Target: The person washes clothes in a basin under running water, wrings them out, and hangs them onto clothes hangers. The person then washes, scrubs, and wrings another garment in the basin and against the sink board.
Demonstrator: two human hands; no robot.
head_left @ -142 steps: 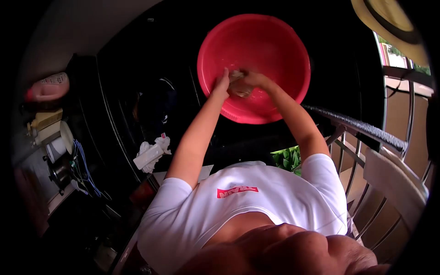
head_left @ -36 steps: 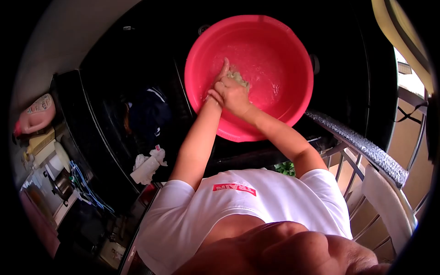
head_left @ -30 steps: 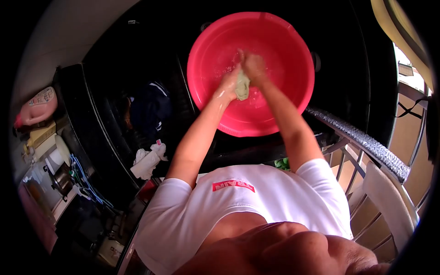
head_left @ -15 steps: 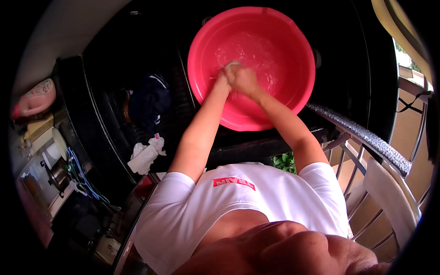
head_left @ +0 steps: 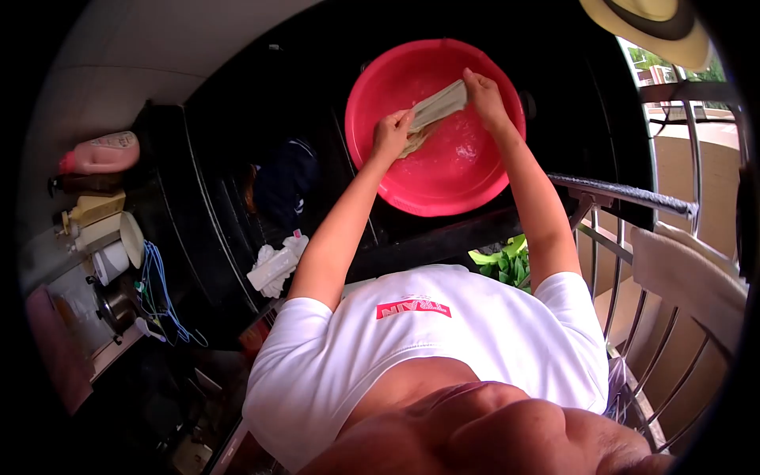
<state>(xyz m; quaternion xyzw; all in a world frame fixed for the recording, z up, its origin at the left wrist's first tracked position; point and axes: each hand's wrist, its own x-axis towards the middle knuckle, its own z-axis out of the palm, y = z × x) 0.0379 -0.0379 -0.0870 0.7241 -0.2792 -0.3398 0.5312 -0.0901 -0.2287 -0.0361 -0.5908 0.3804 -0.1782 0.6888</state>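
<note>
Stretched between my two hands is a wet, pale cloth (head_left: 437, 108), partly folded, its lower part hanging down. My left hand (head_left: 392, 133) is closed on the cloth's left end. The other end is pinched in my right hand (head_left: 482, 93), higher up and to the right. Both hands are over a large red-pink basin (head_left: 443, 207) with water in the bottom. The cloth's exact kind cannot be made out.
Dark blue fabric (head_left: 286, 178) lies left of the basin, above a crumpled white plastic packet (head_left: 275, 267). A pink bottle (head_left: 103, 153) and a blue cord (head_left: 161, 289) are farther left. To the right runs a metal railing (head_left: 621, 261) with a light cloth (head_left: 689, 273) over it.
My hands were together low in the basin, blurred by motion. They are now raised and apart, with the cloth spread between them. The view has shifted slightly.
</note>
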